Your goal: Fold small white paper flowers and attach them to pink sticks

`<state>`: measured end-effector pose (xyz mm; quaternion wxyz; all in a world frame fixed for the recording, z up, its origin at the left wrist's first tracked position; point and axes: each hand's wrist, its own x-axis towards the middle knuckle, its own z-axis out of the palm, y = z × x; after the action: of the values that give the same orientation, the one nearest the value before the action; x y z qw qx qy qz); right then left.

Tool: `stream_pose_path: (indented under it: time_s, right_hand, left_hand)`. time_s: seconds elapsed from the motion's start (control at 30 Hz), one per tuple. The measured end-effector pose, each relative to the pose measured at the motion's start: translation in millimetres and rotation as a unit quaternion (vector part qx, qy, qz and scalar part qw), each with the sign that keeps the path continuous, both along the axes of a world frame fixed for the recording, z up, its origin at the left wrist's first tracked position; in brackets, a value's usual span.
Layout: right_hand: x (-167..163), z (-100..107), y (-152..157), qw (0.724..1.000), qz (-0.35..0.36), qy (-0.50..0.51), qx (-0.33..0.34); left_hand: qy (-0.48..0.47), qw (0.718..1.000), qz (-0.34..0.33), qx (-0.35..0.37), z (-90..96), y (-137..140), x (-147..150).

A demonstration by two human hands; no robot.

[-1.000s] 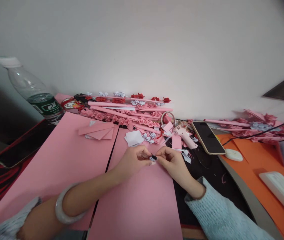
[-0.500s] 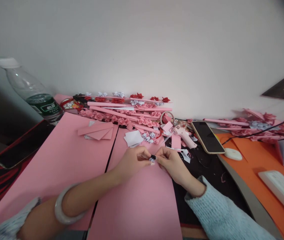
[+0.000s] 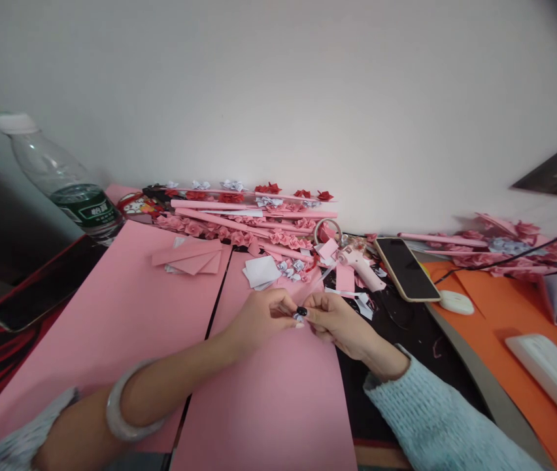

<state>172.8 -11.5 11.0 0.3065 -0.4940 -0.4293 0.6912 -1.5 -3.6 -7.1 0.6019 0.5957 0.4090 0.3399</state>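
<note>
Between my fingertips is a small white folded paper flower (image 3: 299, 318), mostly covered by the fingers. My left hand (image 3: 263, 318) is closed in a pinch on it from the left. From the right, my right hand (image 3: 340, 322) pinches the same flower, fingers curled and a dark thumbnail showing. Both hands are just above a pink paper sheet (image 3: 263, 405). Just beyond them lie a stack of white paper squares (image 3: 261, 270) and several small white paper flowers (image 3: 292, 267). A pale pink glue gun (image 3: 363, 267) lies beyond my right hand.
Pink paper rolls (image 3: 219, 221) and rows of paper flowers lie along the wall. A roll of tape (image 3: 328, 230) is among them. A phone (image 3: 407, 269) and a white case (image 3: 457, 302) lie right, by orange paper (image 3: 484, 294). A plastic bottle (image 3: 63, 173) stands left.
My right hand has shifted slightly down and its fingers have curled around a little. My left hand stays nearly in place, and the paper flower remains between the fingertips.
</note>
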Motion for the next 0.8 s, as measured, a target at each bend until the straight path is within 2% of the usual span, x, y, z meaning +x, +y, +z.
stream_pose_path:
  time_s: [0.27,0.4,0.5,0.6,0.67,0.73,0.8]
  right_hand:
    - [7,-3,4,0.987,0.037,0.137,-0.071]
    - [9,-6,6,0.982,0.017,0.170,-0.076]
    - [7,-6,5,0.983,0.002,0.172,-0.062]
    - [3,-6,2,0.988,-0.024,0.155,-0.007]
    - [0,-6,1,0.990,-0.053,0.116,0.060]
    - [-1,-7,-1,0.986,-0.082,0.037,0.139]
    - [-2,-7,-3,0.967,-0.094,-0.066,0.229]
  left_hand:
    - [0.000,1.000,-0.008,-0.009,7.2,2,0]
    - [-0.017,0.999,-0.007,-0.038,12.1,3,0]
    - [-0.022,0.999,0.000,-0.044,7.7,4,0]
    - [-0.026,0.999,0.010,-0.033,-0.3,7,-1]
    - [-0.020,0.999,0.012,-0.024,-3.6,8,-2]
    - [-0.025,0.999,0.014,-0.016,-3.7,8,-2]
    - [-0.039,0.999,0.017,-0.010,-0.8,7,-1]
